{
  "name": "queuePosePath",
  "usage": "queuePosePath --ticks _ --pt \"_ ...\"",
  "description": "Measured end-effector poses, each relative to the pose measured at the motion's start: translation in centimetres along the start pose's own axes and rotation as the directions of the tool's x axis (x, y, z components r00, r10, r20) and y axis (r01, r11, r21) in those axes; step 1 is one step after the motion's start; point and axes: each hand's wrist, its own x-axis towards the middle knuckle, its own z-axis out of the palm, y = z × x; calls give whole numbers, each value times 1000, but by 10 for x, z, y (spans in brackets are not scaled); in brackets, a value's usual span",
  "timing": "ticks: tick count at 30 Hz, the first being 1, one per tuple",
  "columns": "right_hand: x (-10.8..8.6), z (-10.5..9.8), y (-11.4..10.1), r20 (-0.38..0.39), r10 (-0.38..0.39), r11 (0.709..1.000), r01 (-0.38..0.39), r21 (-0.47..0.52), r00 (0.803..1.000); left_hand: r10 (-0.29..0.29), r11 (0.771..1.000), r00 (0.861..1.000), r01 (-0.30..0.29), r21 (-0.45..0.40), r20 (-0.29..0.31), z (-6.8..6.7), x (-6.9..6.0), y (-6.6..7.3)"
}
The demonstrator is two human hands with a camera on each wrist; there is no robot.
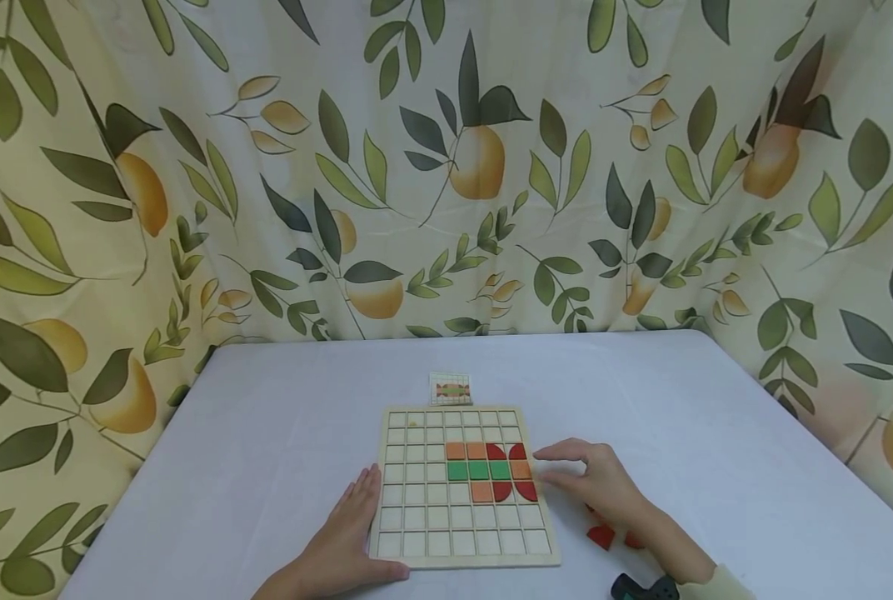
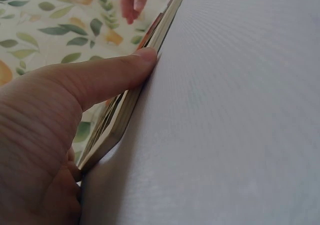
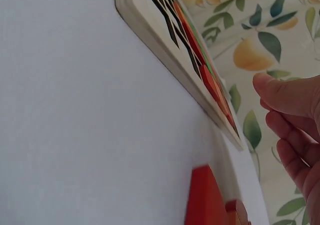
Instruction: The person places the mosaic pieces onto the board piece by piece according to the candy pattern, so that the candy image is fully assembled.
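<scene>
A wooden grid board [image 1: 424, 518] lies on the white-covered table, with orange, green and red pieces in its right and middle cells. The green squares [image 1: 478, 471] form a row between orange squares [image 1: 482, 492] and red rounded pieces [image 1: 526, 491]. My left hand [image 1: 349, 533] rests against the board's left side, its thumb [image 2: 115, 75] along the near edge. Just off the right edge hovers my right hand [image 1: 600, 483], thumb and forefinger apart, with nothing visible between them. Loose red pieces [image 1: 601, 536] lie below that hand, partly hidden by the wrist.
A small picture card [image 1: 451, 389] with a coloured pattern touches or nearly touches the board's far edge. Near the right forearm sits a black device [image 1: 644, 587], cut off by the frame. A leaf-and-fruit patterned curtain [image 1: 431, 233] hangs behind and beside the table.
</scene>
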Motion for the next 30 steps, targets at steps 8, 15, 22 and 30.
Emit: queuePosePath --ticks 8,15,22,30 --pt "-12 -18 9 -52 50 998 -52 -30 997 -3 1000 1000 3 -7 5 0 0 2" --pt "-22 -31 18 -77 97 994 -101 -50 992 4 1000 1000 -4 -1 6 -1 -1 1" --pt "-32 -44 24 -67 221 972 -225 -62 973 -1 1000 1000 1 -3 5 -1 -1 1" --pt "-39 -53 35 -23 303 949 -304 -81 953 -5 1000 1000 5 -6 6 -2 -1 2"
